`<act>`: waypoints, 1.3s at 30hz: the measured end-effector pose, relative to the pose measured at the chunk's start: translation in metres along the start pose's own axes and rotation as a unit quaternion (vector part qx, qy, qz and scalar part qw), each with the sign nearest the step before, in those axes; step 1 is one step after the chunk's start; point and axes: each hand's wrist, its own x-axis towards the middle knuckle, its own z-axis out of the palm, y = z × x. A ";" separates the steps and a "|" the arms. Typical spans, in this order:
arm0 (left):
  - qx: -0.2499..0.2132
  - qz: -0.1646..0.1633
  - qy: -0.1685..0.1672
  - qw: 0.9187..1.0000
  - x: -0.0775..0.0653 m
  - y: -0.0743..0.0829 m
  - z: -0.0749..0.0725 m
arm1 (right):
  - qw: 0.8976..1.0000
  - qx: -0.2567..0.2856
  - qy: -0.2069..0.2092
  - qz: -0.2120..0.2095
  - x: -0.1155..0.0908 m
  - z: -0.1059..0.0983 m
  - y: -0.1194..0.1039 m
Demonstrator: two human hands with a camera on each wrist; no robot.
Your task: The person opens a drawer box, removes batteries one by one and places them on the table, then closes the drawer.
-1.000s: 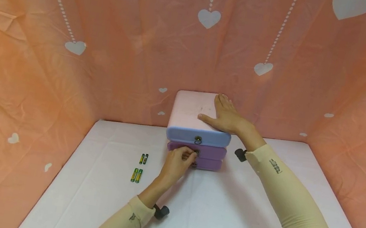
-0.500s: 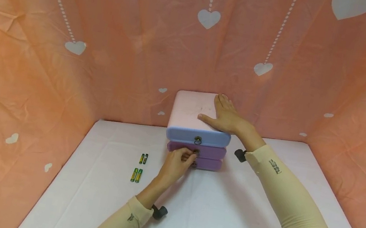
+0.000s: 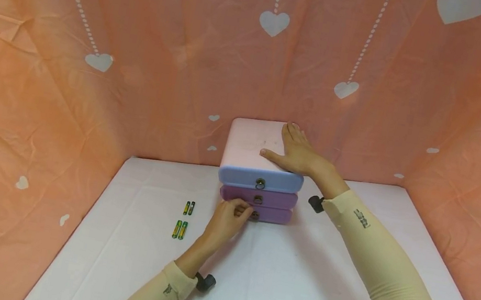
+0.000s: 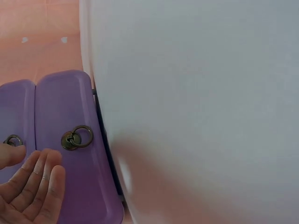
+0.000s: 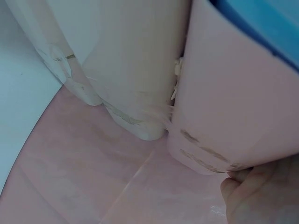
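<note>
A small drawer cabinet with a pink top stands against the back cloth. Its top drawer has a blue front; the middle drawer and the bottom drawer are purple, each front with a ring pull. My left hand is at the purple fronts, its fingers loosely bent and holding nothing. In the left wrist view, the bottom drawer's ring pull sits free beyond the fingertips, and the thumb overlaps the other ring. My right hand lies flat with spread fingers on the cabinet's top.
Two smaller batteries and two larger batteries lie left of the cabinet on the white tabletop. Orange cloth with white hearts encloses the back and sides. Worn, chipped edges show on the cabinet's side.
My left hand has let go of the middle drawer's ring pull and drawn slightly down and left, baring the ring. My right hand has stayed in place.
</note>
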 end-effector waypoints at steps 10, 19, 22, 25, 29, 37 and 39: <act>0.032 -0.015 -0.025 0.999 -0.004 -0.007 -0.001 | 1.000 0.004 0.003 -0.002 -0.003 -0.001 -0.001; 0.046 -0.018 -0.043 0.998 -0.003 -0.011 0.001 | 1.000 0.011 -0.005 0.003 -0.003 0.000 -0.001; 0.051 -0.019 -0.047 0.997 -0.002 -0.011 0.001 | 1.000 0.011 -0.005 0.002 -0.004 0.000 -0.002; 0.052 -0.023 -0.051 0.997 -0.002 -0.012 0.002 | 1.000 0.011 -0.005 0.002 -0.004 0.000 -0.002; 0.052 -0.022 -0.056 0.997 0.000 -0.013 0.003 | 1.000 0.008 -0.005 0.002 -0.003 0.000 -0.001; 0.036 -0.020 -0.064 0.997 0.001 -0.012 0.004 | 1.000 0.004 0.001 -0.001 -0.003 0.000 -0.001; 0.030 -0.023 -0.067 0.997 0.001 -0.012 0.004 | 1.000 0.003 0.002 -0.002 -0.003 0.000 -0.001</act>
